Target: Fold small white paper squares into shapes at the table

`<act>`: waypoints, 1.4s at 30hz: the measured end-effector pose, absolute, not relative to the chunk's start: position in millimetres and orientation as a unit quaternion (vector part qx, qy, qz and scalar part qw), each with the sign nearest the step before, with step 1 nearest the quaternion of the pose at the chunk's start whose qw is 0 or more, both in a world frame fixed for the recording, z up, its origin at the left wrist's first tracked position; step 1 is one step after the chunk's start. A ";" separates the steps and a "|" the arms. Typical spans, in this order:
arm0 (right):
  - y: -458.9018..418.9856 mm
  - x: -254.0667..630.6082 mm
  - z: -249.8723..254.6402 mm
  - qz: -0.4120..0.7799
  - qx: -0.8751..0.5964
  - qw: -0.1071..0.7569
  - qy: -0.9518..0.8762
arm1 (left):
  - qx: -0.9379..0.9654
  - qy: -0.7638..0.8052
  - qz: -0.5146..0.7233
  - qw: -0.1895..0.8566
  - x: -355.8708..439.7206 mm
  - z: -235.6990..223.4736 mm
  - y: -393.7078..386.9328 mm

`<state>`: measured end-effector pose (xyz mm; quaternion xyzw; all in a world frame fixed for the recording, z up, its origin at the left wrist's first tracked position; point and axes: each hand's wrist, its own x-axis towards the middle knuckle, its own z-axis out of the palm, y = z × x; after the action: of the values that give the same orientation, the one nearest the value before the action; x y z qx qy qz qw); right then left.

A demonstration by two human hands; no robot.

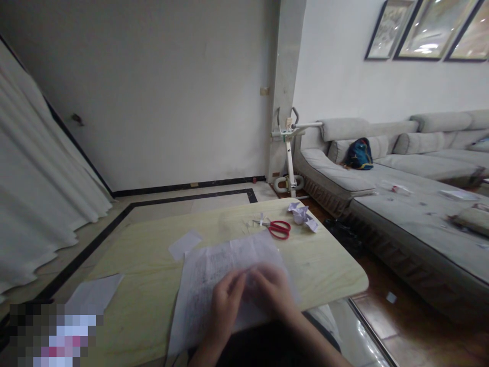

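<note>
A large sheet of white paper with faint writing (214, 275) lies on the pale wooden table (153, 280) in front of me. My left hand (225, 303) and my right hand (273, 290) meet at its near middle, fingers curled together and pinching the paper. Both hands are blurred. Red-handled scissors (278, 229) lie beyond the sheet toward the table's far edge. A crumpled white paper (301, 214) sits to the right of the scissors.
Small paper scraps (185, 243) and another white sheet (93, 294) lie on the table's left. A grey sofa (401, 204) with a blue bag (358, 154) stands on the right, an exercise bike (289, 153) by the wall, white curtains (42, 193) at left.
</note>
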<state>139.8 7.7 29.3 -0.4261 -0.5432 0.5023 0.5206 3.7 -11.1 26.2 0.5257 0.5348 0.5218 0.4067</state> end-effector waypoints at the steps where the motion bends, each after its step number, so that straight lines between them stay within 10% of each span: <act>1: 7.8 139.9 29.3 0.503 -0.426 0.522 -0.541 | 0.528 0.538 0.518 0.405 3.6 25.8 -11.0; 42: 4.2 139.9 31.4 0.495 -0.432 0.521 -0.544 | 0.521 0.558 0.506 0.400 4.6 29.5 -13.6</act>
<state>139.9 4.2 31.4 -0.4320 -0.5445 0.4953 0.5212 4.6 -13.6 29.5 0.5215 0.5584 0.5064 0.3997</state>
